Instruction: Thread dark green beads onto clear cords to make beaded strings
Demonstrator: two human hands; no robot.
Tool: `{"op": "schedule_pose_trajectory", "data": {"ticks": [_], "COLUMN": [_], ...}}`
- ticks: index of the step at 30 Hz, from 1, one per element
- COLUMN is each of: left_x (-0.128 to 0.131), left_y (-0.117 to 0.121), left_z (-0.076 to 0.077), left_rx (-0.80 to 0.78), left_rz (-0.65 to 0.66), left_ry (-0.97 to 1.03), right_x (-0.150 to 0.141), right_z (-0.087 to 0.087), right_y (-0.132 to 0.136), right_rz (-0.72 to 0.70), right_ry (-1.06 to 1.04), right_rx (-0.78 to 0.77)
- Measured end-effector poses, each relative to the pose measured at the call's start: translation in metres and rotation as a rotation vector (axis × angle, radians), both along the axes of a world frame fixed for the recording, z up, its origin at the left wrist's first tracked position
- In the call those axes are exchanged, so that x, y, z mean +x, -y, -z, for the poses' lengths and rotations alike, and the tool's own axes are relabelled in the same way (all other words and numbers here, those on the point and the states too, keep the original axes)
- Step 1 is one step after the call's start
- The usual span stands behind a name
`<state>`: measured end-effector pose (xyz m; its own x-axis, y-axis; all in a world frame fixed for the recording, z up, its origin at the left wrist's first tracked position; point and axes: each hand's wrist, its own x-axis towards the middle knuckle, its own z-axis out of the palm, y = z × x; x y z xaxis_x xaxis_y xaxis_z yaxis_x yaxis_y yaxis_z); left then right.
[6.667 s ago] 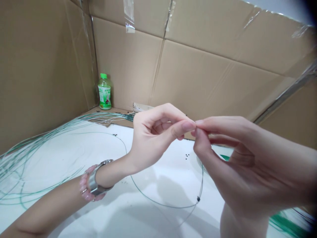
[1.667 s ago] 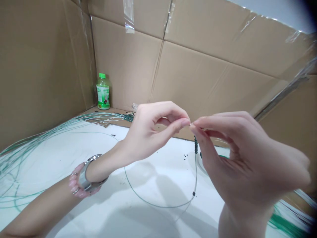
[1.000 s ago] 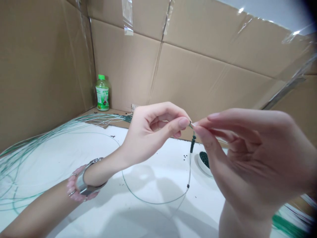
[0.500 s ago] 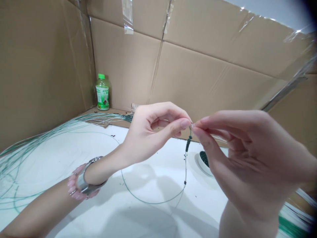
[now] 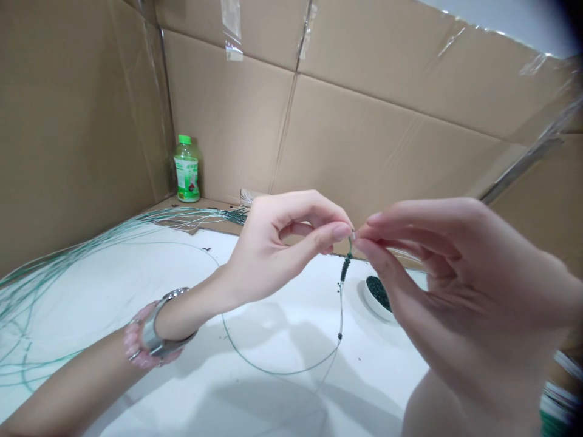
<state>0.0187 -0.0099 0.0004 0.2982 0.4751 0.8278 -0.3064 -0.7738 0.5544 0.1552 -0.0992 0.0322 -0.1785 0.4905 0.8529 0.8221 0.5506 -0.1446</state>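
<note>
A thin green cord (image 5: pixel 277 372) runs in a wide loop over the white tabletop. Near its upper end sits a short row of small dark green beads (image 5: pixel 346 267), and one dark bead (image 5: pixel 339 336) lies lower down. My left hand (image 5: pixel 291 246) pinches the cord just above the row, thumb against index finger. From the right, my right hand (image 5: pixel 455 273) meets it, its thumb and index fingertips close around a tiny pale, shiny bit at the cord's end, too small to name. On my left wrist are a pink bead bracelet (image 5: pixel 136 343) and a metal cuff (image 5: pixel 157 331).
A white bowl of dark green beads (image 5: pixel 379 294) stands behind my right hand. Many loose green strands (image 5: pixel 91 252) spread across the left. A green-capped bottle (image 5: pixel 186 173) stands in the back corner. Cardboard walls (image 5: pixel 228 121) enclose the table, and stray beads (image 5: pixel 206 249) lie about.
Both hands stay almost in place. My right thumb and index fingertips have parted slightly, and the right hand has shifted a little, showing more of the bowl.
</note>
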Motion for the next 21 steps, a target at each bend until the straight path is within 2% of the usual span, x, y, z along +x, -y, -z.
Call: {"op": "schedule_pose_trajectory", "data": {"ticks": [5,10,14,18,21], "left_x": [0.000,0.001,0.003,0.005,0.006], "left_y": [0.001,0.005,0.008,0.011,0.012], "left_z": [-0.001,-0.004,-0.005,-0.005,-0.004], "left_rx": [0.014,-0.034,-0.043,-0.044,-0.062], "left_rz": [-0.011,0.001,-0.030,-0.071,-0.070], "left_ry": [-0.003,0.039,0.073,0.092,0.106], "right_x": [0.003,0.001,-0.004,-0.009,-0.010], "right_z": [0.000,0.000,-0.001,0.001,0.006], "right_y": [0.001,0.001,0.000,-0.005,-0.010], "right_rz": [0.042,0.039,0.080,0.099,0.103], "right_ry": [0.028,-0.038,0.020,0.072,0.035], "right_rx": [-0.032,0.005,0.023,0.112,0.223]}}
